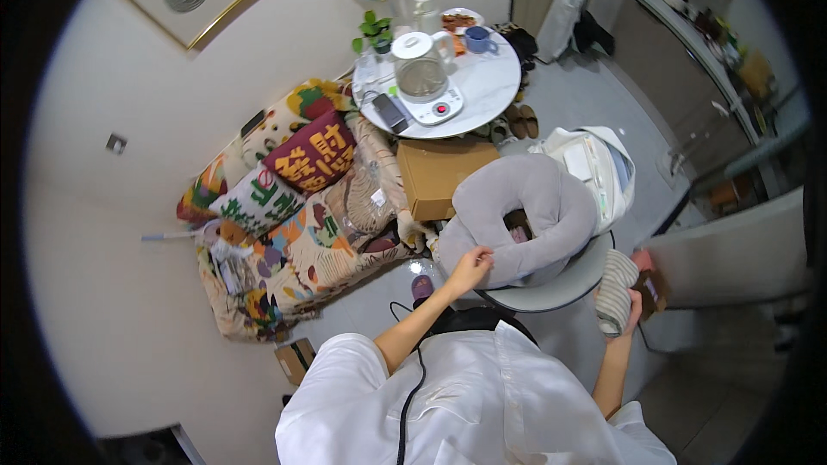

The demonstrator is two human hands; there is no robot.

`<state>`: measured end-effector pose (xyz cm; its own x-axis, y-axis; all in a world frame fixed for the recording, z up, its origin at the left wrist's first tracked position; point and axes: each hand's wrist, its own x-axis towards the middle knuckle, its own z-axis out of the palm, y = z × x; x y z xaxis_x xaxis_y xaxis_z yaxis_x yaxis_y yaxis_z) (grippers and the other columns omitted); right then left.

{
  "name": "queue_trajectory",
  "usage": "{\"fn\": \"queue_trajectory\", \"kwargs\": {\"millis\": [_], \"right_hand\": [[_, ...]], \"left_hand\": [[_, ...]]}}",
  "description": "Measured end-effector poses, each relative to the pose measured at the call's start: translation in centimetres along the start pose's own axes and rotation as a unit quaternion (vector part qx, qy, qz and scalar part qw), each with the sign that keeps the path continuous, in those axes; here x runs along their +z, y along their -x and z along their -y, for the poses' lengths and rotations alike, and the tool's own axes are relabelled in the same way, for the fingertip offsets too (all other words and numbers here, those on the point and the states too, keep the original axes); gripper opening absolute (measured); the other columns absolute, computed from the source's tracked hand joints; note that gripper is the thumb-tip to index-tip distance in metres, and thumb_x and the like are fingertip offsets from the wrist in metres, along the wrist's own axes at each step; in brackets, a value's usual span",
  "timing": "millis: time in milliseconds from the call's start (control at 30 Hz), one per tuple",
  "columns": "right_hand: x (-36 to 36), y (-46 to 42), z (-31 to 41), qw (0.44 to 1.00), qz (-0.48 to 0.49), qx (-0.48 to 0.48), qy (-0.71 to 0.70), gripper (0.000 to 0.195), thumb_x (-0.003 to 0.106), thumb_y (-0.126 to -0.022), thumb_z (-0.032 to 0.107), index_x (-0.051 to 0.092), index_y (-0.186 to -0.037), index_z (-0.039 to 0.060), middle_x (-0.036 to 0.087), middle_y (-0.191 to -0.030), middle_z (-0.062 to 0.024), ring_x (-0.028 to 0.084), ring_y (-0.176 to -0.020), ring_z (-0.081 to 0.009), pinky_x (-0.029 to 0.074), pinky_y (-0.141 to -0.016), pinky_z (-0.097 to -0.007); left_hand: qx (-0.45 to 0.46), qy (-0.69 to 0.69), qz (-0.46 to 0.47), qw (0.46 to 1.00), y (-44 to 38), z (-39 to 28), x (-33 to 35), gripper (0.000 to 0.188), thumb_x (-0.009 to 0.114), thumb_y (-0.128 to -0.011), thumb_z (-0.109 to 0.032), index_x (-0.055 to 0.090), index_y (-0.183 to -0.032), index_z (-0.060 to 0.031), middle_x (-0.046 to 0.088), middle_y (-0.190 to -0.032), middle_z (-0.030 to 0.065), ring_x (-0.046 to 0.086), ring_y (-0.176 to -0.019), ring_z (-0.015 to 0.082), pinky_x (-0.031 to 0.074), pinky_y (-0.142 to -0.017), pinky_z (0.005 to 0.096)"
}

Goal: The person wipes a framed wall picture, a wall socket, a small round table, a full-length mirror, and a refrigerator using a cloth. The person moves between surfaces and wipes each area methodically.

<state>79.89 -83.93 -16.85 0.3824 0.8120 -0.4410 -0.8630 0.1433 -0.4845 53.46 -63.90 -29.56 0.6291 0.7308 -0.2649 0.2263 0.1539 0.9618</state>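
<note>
A thick grey ring-shaped cushion (555,194) lies on a round seat (555,297) in front of me. My left hand (473,267) is at the cushion's near left edge with its fingers curled. Whether it pinches the fabric is not clear. To the right of the seat, my right hand (630,320) grips a rolled striped cloth (616,290), held apart from the cushion. Something small and pinkish shows inside the cushion's hole, too unclear to name.
Behind the cushion stand a cardboard box (446,174) and a white backpack (604,174). A round marble-look table (491,97) holds a glass electric kettle (421,71), a phone (389,112) and a blue mug (479,40). To the left is a sofa with a patterned cover (329,271).
</note>
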Motion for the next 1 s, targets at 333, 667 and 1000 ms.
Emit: {"fn": "queue_trajectory", "kwargs": {"millis": [333, 667, 1000], "right_hand": [[0.9, -4.2, -0.5, 0.980, 0.149, 0.125, -0.048, 0.047, 0.046, -0.074, 0.031, 0.047, -0.106, -0.0032, 0.055, -0.086, -0.0119, 0.052, -0.066, -0.0231, 0.044, -0.069, -0.0346], [-0.6, -6.5, 6.2, 0.936, 0.268, 0.123, -0.194, 0.045, 0.047, -0.071, 0.030, 0.042, -0.099, -0.0041, 0.044, -0.080, -0.0107, 0.043, -0.066, -0.0229, 0.040, -0.047, -0.0323], [-14.7, -5.1, 23.2, 0.947, 0.204, 0.054, -0.242, 0.045, 0.050, -0.076, 0.031, 0.042, -0.104, -0.0032, 0.047, -0.091, -0.0115, 0.044, -0.081, -0.0251, 0.045, -0.054, -0.0359]], "left_hand": [[0.033, 0.097, -0.034, 0.994, -0.1, -3.1, 1.8, 0.024, 0.047, -0.084, -0.004, 0.050, -0.106, 0.0031, 0.059, -0.084, 0.0080, 0.058, -0.075, 0.0133, 0.047, -0.070, 0.0247], [0.001, 0.085, -0.072, 0.994, -2.7, -5.8, 3.4, 0.025, 0.045, -0.085, -0.003, 0.048, -0.109, 0.0049, 0.060, -0.090, 0.0117, 0.059, -0.079, 0.0168, 0.047, -0.074, 0.0266], [0.042, 0.084, -0.079, 0.992, -10.4, -10.4, 21.8, 0.025, 0.045, -0.087, -0.004, 0.046, -0.111, 0.0041, 0.058, -0.089, 0.0094, 0.056, -0.080, 0.0143, 0.045, -0.075, 0.0261]]}}
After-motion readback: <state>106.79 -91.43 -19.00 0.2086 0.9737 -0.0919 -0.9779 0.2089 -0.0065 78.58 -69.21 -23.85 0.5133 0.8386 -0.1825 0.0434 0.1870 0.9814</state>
